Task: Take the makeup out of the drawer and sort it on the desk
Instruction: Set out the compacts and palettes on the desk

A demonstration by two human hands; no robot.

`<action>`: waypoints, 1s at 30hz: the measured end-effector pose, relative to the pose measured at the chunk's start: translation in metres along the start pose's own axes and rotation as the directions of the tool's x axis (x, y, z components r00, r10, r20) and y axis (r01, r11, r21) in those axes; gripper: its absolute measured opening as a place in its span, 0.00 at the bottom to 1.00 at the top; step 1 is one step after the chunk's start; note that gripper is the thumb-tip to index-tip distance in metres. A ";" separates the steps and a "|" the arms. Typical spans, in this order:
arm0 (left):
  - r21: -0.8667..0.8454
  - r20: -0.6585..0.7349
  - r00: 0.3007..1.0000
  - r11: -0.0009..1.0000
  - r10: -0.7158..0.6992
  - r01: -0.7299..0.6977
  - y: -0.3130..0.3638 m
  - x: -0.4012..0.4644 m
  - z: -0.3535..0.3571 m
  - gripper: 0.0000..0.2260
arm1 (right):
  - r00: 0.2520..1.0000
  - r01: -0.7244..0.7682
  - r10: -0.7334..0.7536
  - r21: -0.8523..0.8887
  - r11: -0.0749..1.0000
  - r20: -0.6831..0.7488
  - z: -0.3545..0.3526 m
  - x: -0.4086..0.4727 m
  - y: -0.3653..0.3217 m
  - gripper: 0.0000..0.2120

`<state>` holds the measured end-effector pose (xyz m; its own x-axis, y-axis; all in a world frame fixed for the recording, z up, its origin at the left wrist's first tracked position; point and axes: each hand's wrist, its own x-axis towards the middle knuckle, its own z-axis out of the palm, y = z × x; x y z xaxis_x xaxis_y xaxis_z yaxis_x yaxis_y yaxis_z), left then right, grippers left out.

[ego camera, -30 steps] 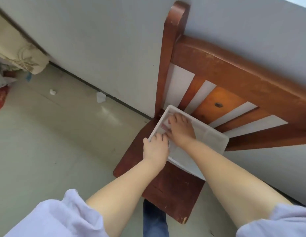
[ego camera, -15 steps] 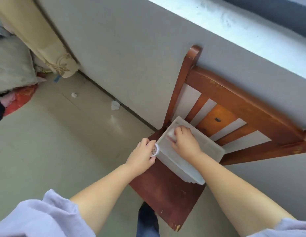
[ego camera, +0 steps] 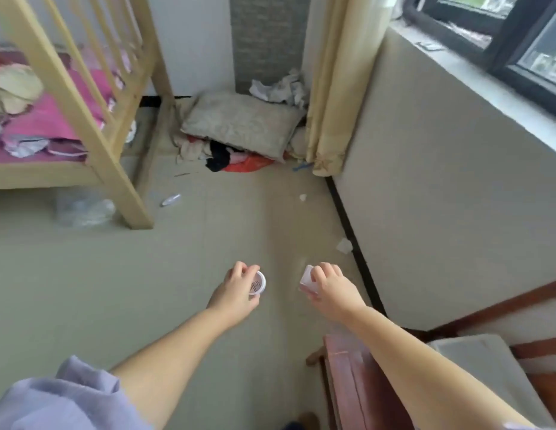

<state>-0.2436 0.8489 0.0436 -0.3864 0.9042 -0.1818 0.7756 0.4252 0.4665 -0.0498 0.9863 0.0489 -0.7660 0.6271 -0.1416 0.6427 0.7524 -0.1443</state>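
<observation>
Altogether two small makeup items are in view, one in each of the person's two hands, both held out over the bare floor (ego camera: 84, 290). The left hand (ego camera: 236, 291) curls its fingers and thumb round a round compact (ego camera: 258, 283), a white-rimmed disc with a greyish-pink lid; dark lettering runs across that lid, but it is turned sideways and too blurred to read. The right hand (ego camera: 332, 288) pinches a small pale pink case (ego camera: 307, 282), squarish in outline, with the fingertips over its top edge; no writing can be made out on it. The two items sit near each other but apart, with floor showing between them. At lower right stands one red-brown wooden chair (ego camera: 351, 377), and on its seat lies one white plastic tray (ego camera: 487, 370), partly hidden behind the right forearm; what it holds cannot be seen. Two lilac sleeves (ego camera: 59, 401) show at the bottom corners. Further off there is one pale wooden cot (ego camera: 93, 125) with pink bedding on the left, one beige curtain (ego camera: 335, 88) hanging beside a dark-framed window (ego camera: 518, 35), and one grey cushion (ego camera: 239, 125) lying on a heap of clothes by the far wall. Several scraps of white paper lie scattered on the floor.
</observation>
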 end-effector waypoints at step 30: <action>-0.456 -0.320 0.278 0.404 -0.906 0.793 -0.500 -0.291 -0.204 0.23 | 0.376 0.912 -0.854 0.022 0.411 0.358 0.082 0.241 -0.693 0.19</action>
<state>-0.6210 0.3649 0.0395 -0.9696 -0.1467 -0.1958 -0.2205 0.8708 0.4394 -0.6782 0.5996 0.0347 -0.8316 -0.4791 -0.2810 -0.4339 0.8762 -0.2099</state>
